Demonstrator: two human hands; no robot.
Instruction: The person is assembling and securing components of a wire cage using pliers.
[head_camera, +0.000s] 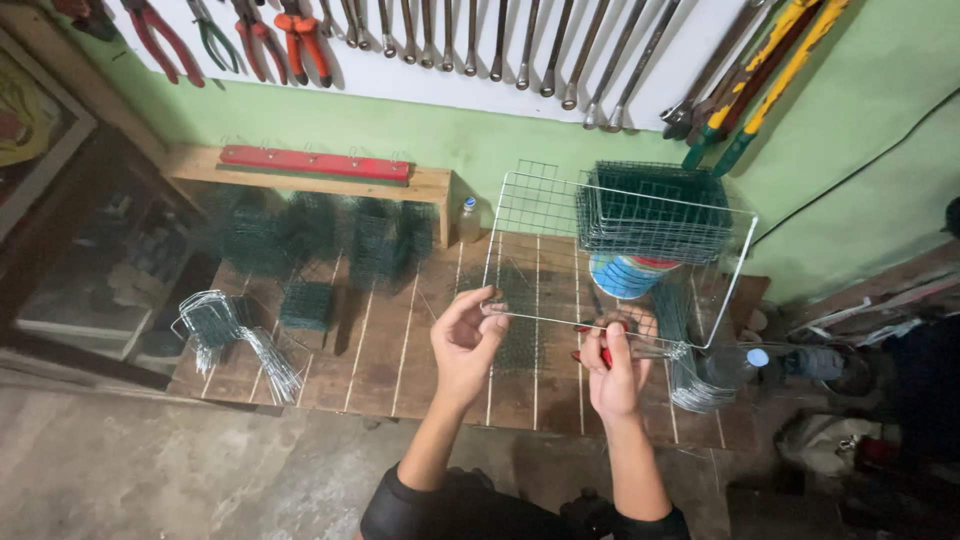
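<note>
Far left on the wooden pallet (400, 360) there's a bunch of bent wires (235, 335), then dark green mesh pieces (310, 240) along the back. Left hand (465, 345) pinches the near edge of a white wire grid (610, 260), fingers closed tight on it. The grid's held up over the pallet, tilted a bit. Right hand (612, 365) is wrapped around red-handled pliers (598, 350) right at that same edge. Behind the grid sits a stack of green mesh (655, 210) on a blue bucket (625, 275).
</note>
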